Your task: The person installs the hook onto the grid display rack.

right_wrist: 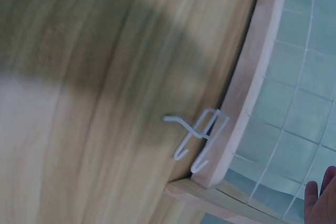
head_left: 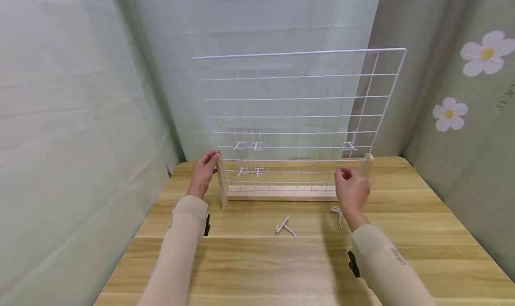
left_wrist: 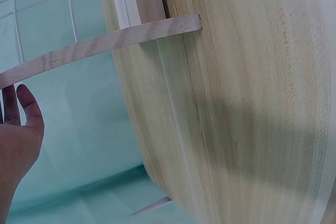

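Observation:
A white wire grid (head_left: 299, 98) stands upright in a pale wooden base (head_left: 277, 194). My left hand (head_left: 204, 171) touches the top of the base's left side post (head_left: 223, 185); in the left wrist view its fingers (left_wrist: 31, 106) meet the post's edge. My right hand (head_left: 352, 187) hovers before the lower right of the grid, fingers loosely bent, with nothing visible in it. Several white wire hooks hang on the grid, including one at the right (head_left: 350, 145) and one at the upper left (head_left: 239, 145). Below my right hand, another hook (right_wrist: 202, 135) lies beside the base.
A second loose hook (head_left: 284, 227) lies on the wood-grain table (head_left: 257, 266) in front of the base. Pale cloth (head_left: 80, 118) hangs at the left and back. Flower-printed cloth (head_left: 454, 163) hangs at the right.

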{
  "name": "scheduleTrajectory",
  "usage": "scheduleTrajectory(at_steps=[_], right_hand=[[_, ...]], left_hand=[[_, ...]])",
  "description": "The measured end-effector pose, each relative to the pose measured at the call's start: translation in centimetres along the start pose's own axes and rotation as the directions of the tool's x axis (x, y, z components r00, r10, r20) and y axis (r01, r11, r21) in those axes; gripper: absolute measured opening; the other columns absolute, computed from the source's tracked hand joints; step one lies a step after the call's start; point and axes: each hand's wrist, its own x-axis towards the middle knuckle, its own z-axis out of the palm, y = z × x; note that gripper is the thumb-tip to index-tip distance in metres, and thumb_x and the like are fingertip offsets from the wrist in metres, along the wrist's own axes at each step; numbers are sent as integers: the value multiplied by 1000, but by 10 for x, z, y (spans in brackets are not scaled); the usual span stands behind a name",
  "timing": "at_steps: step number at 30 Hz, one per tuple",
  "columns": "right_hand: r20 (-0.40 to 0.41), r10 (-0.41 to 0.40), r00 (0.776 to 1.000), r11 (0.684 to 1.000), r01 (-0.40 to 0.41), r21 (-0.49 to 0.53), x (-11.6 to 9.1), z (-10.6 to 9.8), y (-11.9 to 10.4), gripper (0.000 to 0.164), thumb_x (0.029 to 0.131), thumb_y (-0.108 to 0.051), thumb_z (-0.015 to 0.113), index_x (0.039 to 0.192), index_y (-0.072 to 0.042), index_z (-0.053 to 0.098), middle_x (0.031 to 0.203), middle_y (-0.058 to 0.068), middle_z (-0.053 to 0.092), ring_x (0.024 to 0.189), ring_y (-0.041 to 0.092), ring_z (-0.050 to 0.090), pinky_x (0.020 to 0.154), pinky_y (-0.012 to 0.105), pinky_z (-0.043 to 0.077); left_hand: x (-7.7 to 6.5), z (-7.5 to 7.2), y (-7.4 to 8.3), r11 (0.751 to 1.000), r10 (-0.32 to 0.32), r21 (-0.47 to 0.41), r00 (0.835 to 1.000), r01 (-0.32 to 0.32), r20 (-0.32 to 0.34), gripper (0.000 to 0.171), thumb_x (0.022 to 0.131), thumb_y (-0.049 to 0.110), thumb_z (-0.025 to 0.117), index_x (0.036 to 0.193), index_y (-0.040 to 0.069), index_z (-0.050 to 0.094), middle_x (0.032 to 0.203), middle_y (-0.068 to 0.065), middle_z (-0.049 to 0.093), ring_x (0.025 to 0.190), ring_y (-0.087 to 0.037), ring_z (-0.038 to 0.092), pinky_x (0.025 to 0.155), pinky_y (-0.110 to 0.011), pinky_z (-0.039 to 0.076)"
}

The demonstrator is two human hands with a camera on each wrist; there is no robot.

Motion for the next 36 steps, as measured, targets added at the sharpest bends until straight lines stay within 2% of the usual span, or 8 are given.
scheduleTrajectory(at_steps=[6,8,13,23,31,36], right_hand=[[23,-32,999,999,31,23,-9,4,7,16,88,-16,67,85,-2,75,75,13,68,70,29,61,67,42,44],[38,-33,999,999,32,28,-13,5,8,17,88,-16,67,87,-1,75,76,14,69,71,29,61,68,42,45],[72,-66,995,997,63,43,-21,7,12,16,88,-14,69,90,0,75,78,14,70,71,28,64,68,39,46],[175,-77,982,996,70,47,-45,14,24,17,88,-13,71,97,2,75,86,14,70,79,28,66,72,40,51],[219,-129,967,991,115,73,-63,21,29,16,87,-13,75,97,0,76,88,12,69,80,27,65,72,40,51],[226,-198,954,978,177,107,-77,25,33,12,84,-9,76,93,0,76,85,10,69,76,27,66,69,39,53]], left_hand=[[-1,1,5,999,-31,-33,1000,31,4,47,103,29,54,140,0,50,144,-12,51,124,-24,48,108,-45,39],[4,0,-2,999,-22,-31,1000,21,-7,47,102,33,55,139,3,52,143,-10,52,122,-21,49,107,-44,40],[5,0,-3,1000,-2,-11,1000,2,-18,49,102,36,55,138,3,53,142,-8,53,119,-18,51,106,-43,41],[4,0,-4,999,-25,-22,1000,24,-18,48,102,35,56,137,3,53,143,-8,53,119,-18,50,105,-43,41],[3,-1,-4,1000,-1,-21,1000,1,-16,49,102,35,55,138,2,53,143,-8,52,121,-20,50,106,-43,40],[3,0,-5,1000,-3,-24,1000,3,-14,47,102,35,56,136,2,54,140,-8,54,119,-19,50,105,-43,42]])
